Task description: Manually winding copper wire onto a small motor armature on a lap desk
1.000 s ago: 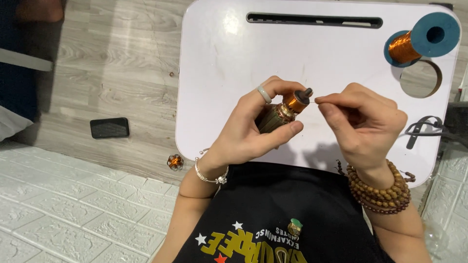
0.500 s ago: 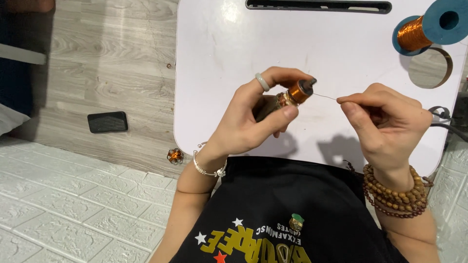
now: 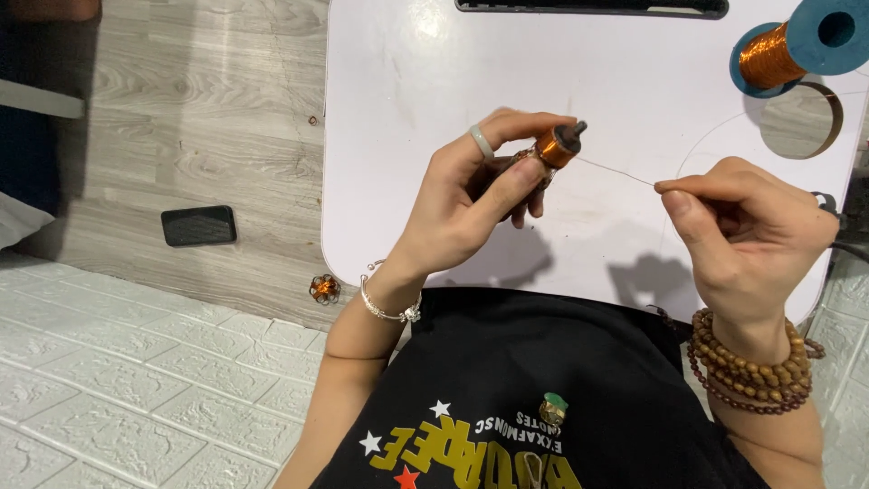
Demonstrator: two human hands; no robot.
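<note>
My left hand (image 3: 471, 199) grips a small motor rotor (image 3: 554, 147) with an orange copper winding and a grey shaft tip, held above the white lap table (image 3: 434, 109). From the rotor a thin copper wire (image 3: 615, 169) runs to the right. My right hand (image 3: 738, 231) pinches that wire between thumb and forefinger, a hand's width away from the rotor. A curve of the same wire leads up towards a blue spool of copper wire (image 3: 797, 45) lying at the table's far right corner.
A round hole (image 3: 801, 122) is cut in the table below the spool, and a dark slot (image 3: 588, 7) runs along its far edge. On the wooden floor to the left lie a black phone (image 3: 199, 225) and a small copper-wound part (image 3: 324, 288).
My right hand has moved to the right, away from the rotor, and drawn the wire out longer. The left hand has tilted the rotor's shaft upward.
</note>
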